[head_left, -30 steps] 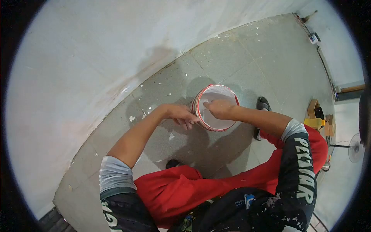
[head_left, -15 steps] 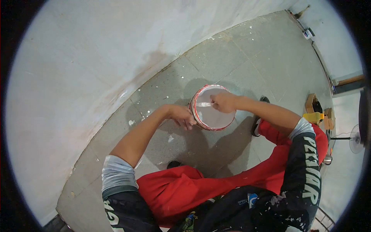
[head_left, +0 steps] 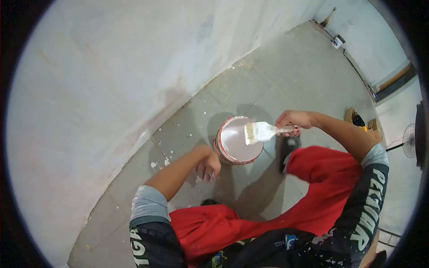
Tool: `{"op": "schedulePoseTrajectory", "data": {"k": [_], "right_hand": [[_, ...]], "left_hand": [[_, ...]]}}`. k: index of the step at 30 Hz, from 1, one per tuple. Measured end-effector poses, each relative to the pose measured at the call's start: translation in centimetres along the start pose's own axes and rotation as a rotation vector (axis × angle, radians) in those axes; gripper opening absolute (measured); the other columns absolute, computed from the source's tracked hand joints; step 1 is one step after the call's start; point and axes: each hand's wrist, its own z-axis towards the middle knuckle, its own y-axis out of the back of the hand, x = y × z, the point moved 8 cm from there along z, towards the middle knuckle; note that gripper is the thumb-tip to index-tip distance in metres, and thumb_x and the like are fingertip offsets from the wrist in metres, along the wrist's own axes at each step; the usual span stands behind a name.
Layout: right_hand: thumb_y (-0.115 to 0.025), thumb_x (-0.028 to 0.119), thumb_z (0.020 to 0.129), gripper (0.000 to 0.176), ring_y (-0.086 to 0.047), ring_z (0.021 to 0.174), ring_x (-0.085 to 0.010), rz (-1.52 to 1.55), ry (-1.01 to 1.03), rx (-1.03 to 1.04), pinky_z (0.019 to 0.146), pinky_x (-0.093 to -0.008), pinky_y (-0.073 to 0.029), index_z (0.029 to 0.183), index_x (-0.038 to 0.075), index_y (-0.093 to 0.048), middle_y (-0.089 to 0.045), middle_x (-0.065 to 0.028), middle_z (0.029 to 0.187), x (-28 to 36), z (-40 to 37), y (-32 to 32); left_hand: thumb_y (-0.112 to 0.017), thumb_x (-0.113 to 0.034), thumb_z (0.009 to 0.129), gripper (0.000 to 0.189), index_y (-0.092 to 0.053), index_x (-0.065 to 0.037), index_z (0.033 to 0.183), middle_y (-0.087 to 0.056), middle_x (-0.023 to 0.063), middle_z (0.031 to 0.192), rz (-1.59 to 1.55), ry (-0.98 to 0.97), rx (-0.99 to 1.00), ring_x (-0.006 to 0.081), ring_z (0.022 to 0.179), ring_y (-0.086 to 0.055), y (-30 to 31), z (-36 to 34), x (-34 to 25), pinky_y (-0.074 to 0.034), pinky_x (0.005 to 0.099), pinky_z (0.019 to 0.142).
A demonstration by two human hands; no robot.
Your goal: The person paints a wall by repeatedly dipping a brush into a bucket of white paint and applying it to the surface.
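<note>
My right hand (head_left: 290, 122) is closed around the handle of a paintbrush (head_left: 262, 133). The brush's wide head, coated in white paint, is above the right part of the paint bucket (head_left: 222, 154), bristles pointing left. White paint fills the view inside the bucket, and its rim and side are streaked red and white. Just left of the bucket hangs my left hand (head_left: 208, 164), bent at the wrist with loose fingers pointing down, apart from the rim and holding nothing.
A pale, patchy wall (head_left: 111, 80) rises on the left, with white paint spots on the tiled floor (head_left: 286, 76) beside it. At the right are cardboard boxes (head_left: 373, 129) and a fan (head_left: 408, 135). A small white tub (head_left: 338, 42) stands by the far wall.
My right hand has lifted the paintbrush out of the bucket and moved right. My left hand has come off the bucket's rim and dropped lower. The camera view has shifted.
</note>
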Motion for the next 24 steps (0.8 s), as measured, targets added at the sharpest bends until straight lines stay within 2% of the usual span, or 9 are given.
{"op": "schedulePoseTrajectory", "data": {"k": [5,12,15,17,19,20,21,23,24], "right_hand": [[-0.045,0.03,0.087,0.03,-0.04,0.039,-0.007,0.189,0.169,0.011,0.034,-0.0233,-0.029,0.079,0.004,-0.059,-0.052,-0.0022,0.057,1.2,-2.9,1.9],[-0.043,0.033,0.091,0.031,-0.035,0.036,-0.0093,0.547,0.837,0.036,0.034,-0.0234,-0.028,0.088,0.005,-0.055,-0.045,-0.0007,0.053,15.4,-11.1,5.5],[-0.04,0.031,0.095,0.029,-0.037,0.041,-0.0089,0.509,1.166,-0.045,0.036,-0.0232,-0.03,0.096,0.005,-0.053,-0.046,-0.0001,0.06,22.3,-16.9,7.5],[-0.04,0.029,0.097,0.027,-0.039,0.044,-0.0085,0.483,1.278,-0.032,0.037,-0.0228,-0.032,0.101,0.006,-0.052,-0.047,-0.0005,0.064,26.1,-19.9,7.8],[-0.045,0.024,0.097,0.022,-0.041,0.055,-0.0077,0.407,1.539,-0.201,0.043,-0.0222,-0.035,0.109,0.006,-0.049,-0.047,-0.0014,0.073,29.7,-23.8,8.2],[-0.045,0.024,0.097,0.022,-0.041,0.055,-0.0077,0.397,1.544,-0.183,0.043,-0.0222,-0.035,0.109,0.006,-0.049,-0.047,-0.0014,0.073,31.3,-24.3,8.1],[-0.048,0.022,0.096,0.022,-0.04,0.058,-0.0076,0.32,1.597,-0.283,0.045,-0.0222,-0.036,0.111,0.006,-0.048,-0.047,-0.0019,0.076,32.7,-25.2,8.2],[-0.05,0.02,0.095,0.023,-0.04,0.062,-0.0075,0.251,1.653,-0.373,0.048,-0.0221,-0.036,0.113,0.006,-0.047,-0.047,-0.0023,0.078,35.1,-26.7,7.7],[-0.052,0.02,0.095,0.023,-0.04,0.062,-0.0079,0.203,1.626,-0.454,0.05,-0.0231,-0.037,0.113,0.006,-0.047,-0.048,-0.0024,0.078,35.9,-27.1,7.4]], "left_hand": [[-0.053,-0.04,0.087,0.065,-0.033,-0.017,0.144,-0.039,0.0166,0.144,0.096,0.146,0.054,0.0334,0.127,-0.045,-3.8,-3.0,-2.2,-0.03,0.056,0.105],[-0.049,-0.039,0.089,0.053,-0.047,-0.01,0.133,-0.054,0.0157,0.129,0.027,0.068,0.033,0.0298,0.113,-0.058,-7.5,-5.3,-4.1,-0.036,0.062,0.097],[-0.048,-0.042,0.089,0.052,-0.051,-0.008,0.128,-0.06,0.0152,0.12,0.01,-0.011,-0.221,0.027,0.11,-0.06,-7.6,-12.0,-5.3,-0.039,0.0599,0.095],[-0.052,-0.047,0.088,0.048,-0.059,-0.008,0.115,-0.066,0.0105,0.104,-0.023,0.003,-0.505,0.0252,0.1,-0.062,-5.9,-15.8,-5.4,-0.047,0.0482,0.085],[-0.051,-0.047,0.089,0.048,-0.059,-0.006,0.113,-0.066,0.0108,0.102,0.009,-0.055,-0.693,0.0254,0.096,-0.062,-5.8,-20.8,-7.0,-0.047,0.0449,0.083],[-0.05,-0.047,0.089,0.049,-0.059,-0.004,0.112,-0.066,0.0111,0.1,0.053,-0.115,-0.87,0.0255,0.091,-0.062,-5.1,-23.2,-8.0,-0.047,0.0416,0.08],[-0.05,-0.047,0.089,0.049,-0.059,-0.004,0.112,-0.066,0.0111,0.1,0.038,-0.109,-0.878,0.0255,0.091,-0.062,-5.1,-23.4,-8.1,-0.047,0.0416,0.08],[-0.048,-0.048,0.09,0.051,-0.062,0.0,0.103,-0.066,0.012,0.092,-0.154,-0.342,-1.245,0.0263,0.086,-0.062,-4.1,-25.0,-8.4,-0.046,0.0395,0.077],[-0.048,-0.048,0.09,0.051,-0.062,0.0,0.103,-0.066,0.012,0.092,-0.161,-0.337,-1.247,0.0263,0.086,-0.062,-4.2,-23.5,-8.2,-0.046,0.0395,0.077]]}}
